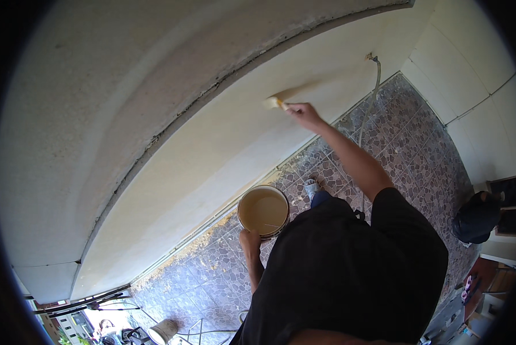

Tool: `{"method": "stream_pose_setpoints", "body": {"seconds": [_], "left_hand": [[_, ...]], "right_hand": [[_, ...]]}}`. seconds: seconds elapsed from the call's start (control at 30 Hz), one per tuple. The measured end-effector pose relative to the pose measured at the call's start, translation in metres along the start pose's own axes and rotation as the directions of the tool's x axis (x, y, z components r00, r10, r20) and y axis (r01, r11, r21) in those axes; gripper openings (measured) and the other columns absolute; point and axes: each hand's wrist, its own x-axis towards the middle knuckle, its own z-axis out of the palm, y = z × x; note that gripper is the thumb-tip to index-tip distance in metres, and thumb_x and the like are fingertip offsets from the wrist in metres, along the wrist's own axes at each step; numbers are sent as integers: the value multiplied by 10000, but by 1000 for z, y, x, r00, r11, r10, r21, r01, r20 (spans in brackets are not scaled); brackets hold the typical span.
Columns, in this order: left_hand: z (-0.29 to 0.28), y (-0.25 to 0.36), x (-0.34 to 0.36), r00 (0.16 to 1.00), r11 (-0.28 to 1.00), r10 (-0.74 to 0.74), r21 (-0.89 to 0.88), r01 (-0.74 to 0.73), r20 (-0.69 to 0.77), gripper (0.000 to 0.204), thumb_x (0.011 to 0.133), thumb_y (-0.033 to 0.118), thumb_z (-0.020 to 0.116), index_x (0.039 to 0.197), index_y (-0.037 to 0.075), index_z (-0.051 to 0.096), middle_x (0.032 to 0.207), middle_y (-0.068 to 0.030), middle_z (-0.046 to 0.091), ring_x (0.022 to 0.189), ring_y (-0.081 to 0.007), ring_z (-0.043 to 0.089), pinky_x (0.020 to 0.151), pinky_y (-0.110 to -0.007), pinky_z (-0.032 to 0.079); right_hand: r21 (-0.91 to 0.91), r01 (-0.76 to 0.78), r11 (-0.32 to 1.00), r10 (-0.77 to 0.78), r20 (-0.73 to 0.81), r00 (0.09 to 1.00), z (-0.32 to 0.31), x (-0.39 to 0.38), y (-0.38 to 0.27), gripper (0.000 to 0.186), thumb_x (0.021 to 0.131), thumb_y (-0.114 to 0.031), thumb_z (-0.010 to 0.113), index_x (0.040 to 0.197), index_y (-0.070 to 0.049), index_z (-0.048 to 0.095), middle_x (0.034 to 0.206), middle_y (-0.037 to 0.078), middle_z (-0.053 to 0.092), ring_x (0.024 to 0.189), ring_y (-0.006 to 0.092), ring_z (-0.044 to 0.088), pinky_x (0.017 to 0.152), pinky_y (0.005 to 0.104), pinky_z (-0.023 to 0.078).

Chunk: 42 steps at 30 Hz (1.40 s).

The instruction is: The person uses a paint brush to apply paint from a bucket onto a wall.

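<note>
In my right hand (305,115), the fingers are closed around the handle of a paintbrush (274,103). Its pale bristles lie against the cream-coloured wall (212,146), and my right arm is stretched out toward it. A shadow of the brush and hand falls on the wall. My left hand (250,242) grips the near rim of a round bucket (261,190) beside my body. Beige paint (262,210) lies inside, with a thin line across its surface near the rim. How the left fingers wrap under the rim is partly hidden.
A hose (377,86) hangs from a wall tap (373,58) down to the stone-patterned tile floor (393,135). Paint spatters line the wall's foot. A ledge (171,127) juts above the wall. A whitish bucket (163,331) stands lower left; a dark bag-like bundle (476,218) is at right.
</note>
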Motion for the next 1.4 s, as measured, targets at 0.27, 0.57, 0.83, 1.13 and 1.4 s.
{"method": "stream_pose_setpoints", "body": {"seconds": [0.27,0.57,0.83,1.13,1.4], "left_hand": [[15,-5,15,999,998,-49,-29,48,-12,345,734,166,555,857,-143,648,789,-332,649,798,-430,679,703,-467,499],[22,25,24,1000,997,-23,76,24,-13,424,740,223,580,925,-154,640,887,-344,651,864,-452,667,714,-480,500],[39,45,33,997,997,-29,-72,35,78,447,755,259,592,901,-161,638,836,-338,653,811,-407,686,684,-471,496],[67,76,41,998,999,-26,49,23,56,391,733,183,560,900,-162,637,835,-347,647,808,-423,676,698,-476,487],[87,127,33,996,997,30,74,-36,82,380,733,175,560,900,-156,639,819,-346,646,790,-418,674,688,-475,485]], "right_hand": [[481,-96,872,406,-597,692,-144,47,95,367,938,-188,613,1295,-107,586,582,-29,482,404,62,388,355,243,318],[289,-238,928,248,0,969,28,-15,28,366,921,-212,623,1254,-61,621,709,42,621,530,96,514,463,283,407],[625,-92,775,518,-546,658,-149,81,115,232,981,-291,547,941,-71,609,556,-33,415,429,66,397,366,228,315],[664,-267,698,286,84,955,-56,-3,71,307,980,-201,556,1260,-85,606,577,-43,436,412,45,338,352,225,288],[757,37,653,506,-472,722,-151,83,134,270,982,-279,551,1118,-64,641,563,-51,428,407,38,369,355,213,302]]}}
